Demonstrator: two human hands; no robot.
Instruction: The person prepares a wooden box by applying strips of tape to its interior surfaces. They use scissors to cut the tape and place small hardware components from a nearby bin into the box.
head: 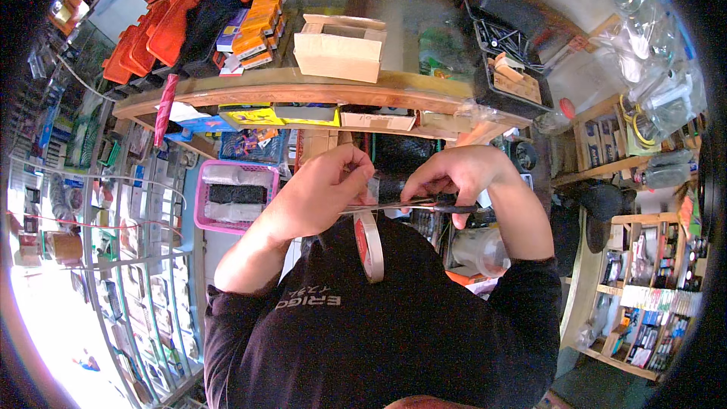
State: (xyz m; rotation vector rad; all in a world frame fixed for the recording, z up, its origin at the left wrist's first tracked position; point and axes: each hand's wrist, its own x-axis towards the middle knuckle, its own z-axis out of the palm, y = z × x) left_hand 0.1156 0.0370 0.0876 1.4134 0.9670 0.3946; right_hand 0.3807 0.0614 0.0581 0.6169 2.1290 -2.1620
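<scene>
My left hand (324,193) pinches the end of a strip of clear tape (373,187) between thumb and fingertips. The tape roll (369,247) hangs below on the strip, in front of my black shirt. In my right hand (460,176) is a pair of scissors with black handles (463,208). Its blades (386,205) point left and lie across the strip just above the roll. Whether they have cut through, I cannot tell. Beyond my hands, an open-topped cardboard box (338,55) stands on the counter near its front edge.
The wooden counter edge (295,92) runs ahead of my hands. Small orange boxes (258,28) are stacked at the left. Black bins (514,82) hold hardware at the right. A pink basket (199,204) stands lower left, and a clear plastic container (480,250) is by my right arm.
</scene>
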